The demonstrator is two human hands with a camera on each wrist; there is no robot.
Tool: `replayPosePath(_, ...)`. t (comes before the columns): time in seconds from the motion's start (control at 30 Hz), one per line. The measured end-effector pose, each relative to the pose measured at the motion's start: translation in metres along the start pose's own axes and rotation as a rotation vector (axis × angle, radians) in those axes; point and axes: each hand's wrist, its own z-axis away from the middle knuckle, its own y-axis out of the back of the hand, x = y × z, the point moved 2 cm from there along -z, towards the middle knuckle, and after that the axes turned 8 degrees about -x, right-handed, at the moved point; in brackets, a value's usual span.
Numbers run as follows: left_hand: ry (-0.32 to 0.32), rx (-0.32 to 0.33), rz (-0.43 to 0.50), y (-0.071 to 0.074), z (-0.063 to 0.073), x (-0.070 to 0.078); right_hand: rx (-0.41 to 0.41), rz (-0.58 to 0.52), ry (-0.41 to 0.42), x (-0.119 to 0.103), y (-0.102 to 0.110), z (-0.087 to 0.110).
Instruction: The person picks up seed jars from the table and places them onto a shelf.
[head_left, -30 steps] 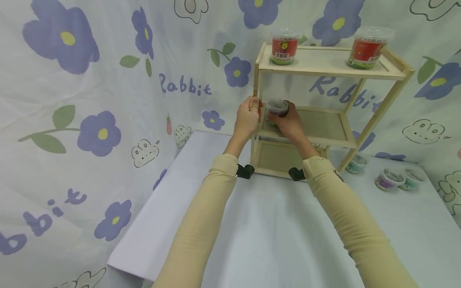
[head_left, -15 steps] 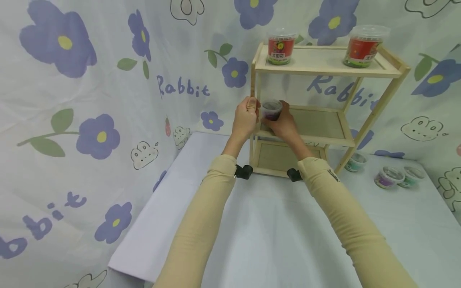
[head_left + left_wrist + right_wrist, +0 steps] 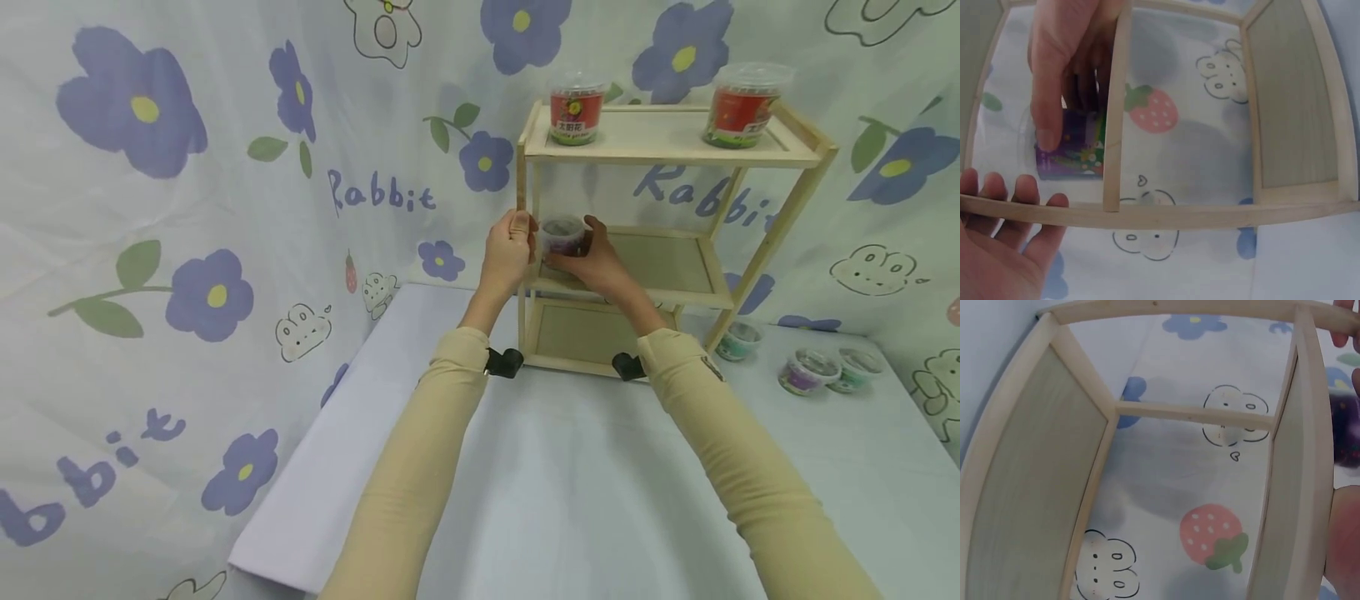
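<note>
In the head view a light wooden three-tier shelf rack (image 3: 652,295) stands on the white table. My left hand (image 3: 508,250) grips its left front post; in the left wrist view several fingertips (image 3: 1025,187) wrap over that bar. My right hand (image 3: 600,265) holds a clear plastic cup with a purple label (image 3: 561,235) at the left end of the middle tier. Its thumb (image 3: 1047,125) lies across the label, while the other fingers are partly hidden behind the wood. In the right wrist view the cup (image 3: 1346,428) shows only at the right edge.
Two red-labelled plastic cups, one left (image 3: 576,112) and one right (image 3: 738,112), stand on the top tier. On the table at right are a teal cup (image 3: 738,342), a purple cup (image 3: 806,372) and another teal cup (image 3: 857,371). A flower-print cloth (image 3: 300,208) hangs behind.
The purple-labelled cup has shifted left along the middle tier, closer to the left post. My right forearm swings slightly right within the last half second. The left hand keeps its grip.
</note>
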Motion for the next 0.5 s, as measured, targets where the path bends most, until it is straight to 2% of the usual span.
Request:
replayPosePath(0.17, 0.000, 0.003, 0.002, -0.001, -0.001, 0.000, -0.024, -0.093, 0.000, 0.004, 0.012, 0.007)
replayPosePath(0.37, 0.015, -0.007, 0.017, 0.000, -0.001, 0.001, -0.055, -0.104, -0.006, 0.011, 0.031, 0.022)
replayPosePath(0.5, 0.024, -0.018, 0.036, 0.000, 0.000, 0.001, -0.042, -0.092, 0.016, 0.017, 0.040, 0.034)
